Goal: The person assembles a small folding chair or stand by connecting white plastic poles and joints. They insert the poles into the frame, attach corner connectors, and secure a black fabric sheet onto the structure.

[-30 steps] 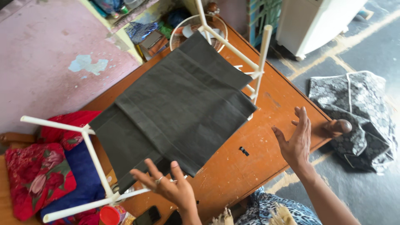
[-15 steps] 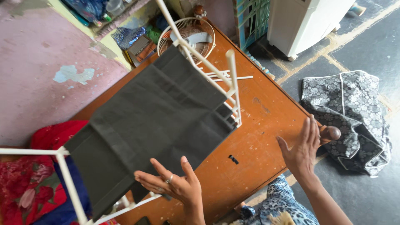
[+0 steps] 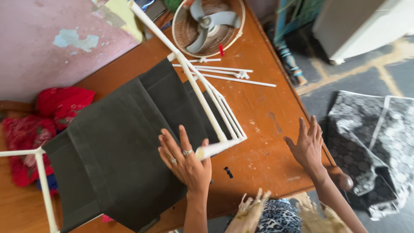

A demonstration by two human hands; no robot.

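Observation:
A dark grey fabric panel (image 3: 120, 142) stretched on a white rod frame (image 3: 202, 101) lies tilted over a brown wooden table (image 3: 263, 112). My left hand (image 3: 184, 162), with rings on two fingers, lies flat with fingers spread against the fabric, beside the frame's near corner. My right hand (image 3: 307, 146) hovers open, palm facing left, above the table near its right edge, touching nothing.
Loose white rods (image 3: 228, 74) lie on the table by a small table fan (image 3: 207, 26) at the far end. Red cloth (image 3: 47, 116) is heaped at the left. A grey patterned fabric (image 3: 371, 142) lies on the floor at the right.
The fabric frame has swung and shifted left and nearer. My left hand has moved up onto the fabric by the frame corner. My right hand stays open near the table's right edge.

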